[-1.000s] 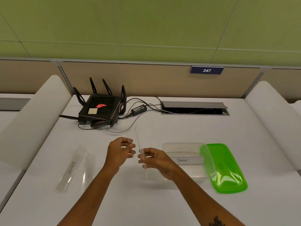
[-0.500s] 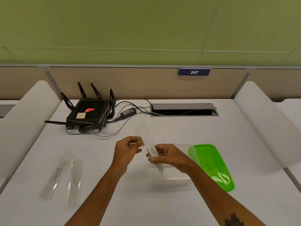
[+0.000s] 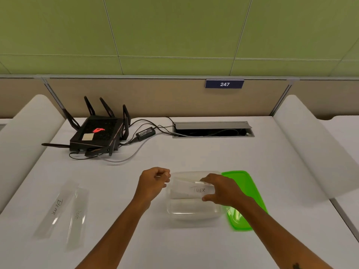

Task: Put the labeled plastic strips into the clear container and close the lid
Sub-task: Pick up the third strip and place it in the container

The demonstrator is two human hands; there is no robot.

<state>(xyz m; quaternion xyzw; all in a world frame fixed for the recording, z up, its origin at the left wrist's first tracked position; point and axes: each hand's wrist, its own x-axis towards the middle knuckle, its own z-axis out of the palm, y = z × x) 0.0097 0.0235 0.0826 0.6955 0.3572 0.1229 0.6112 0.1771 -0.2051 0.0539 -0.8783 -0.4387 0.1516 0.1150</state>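
The clear container (image 3: pixel 194 215) stands open on the white table, and its green lid (image 3: pixel 245 188) lies flat against its right side. My right hand (image 3: pixel 220 189) holds a clear strip labeled "TIGER" (image 3: pixel 191 191) by its right end, lying across the container's opening. My left hand (image 3: pixel 154 181) hovers at the container's left rim, its fingers pinched on a thin pale sliver that looks like another strip seen edge-on. Two more strips lie at the left: one labeled "BEAR" (image 3: pixel 53 209) and one with faint writing (image 3: pixel 77 217).
A black router (image 3: pixel 97 134) with antennas sits at the back left, with its power adapter (image 3: pixel 145 132) and cables running to an open cable hatch (image 3: pixel 212 130). White curved dividers (image 3: pixel 314 158) border the table on both sides.
My right hand has carried the "TIGER" strip rightward and down, from upright between the hands to flat over the container. My left hand followed to the container's left rim.
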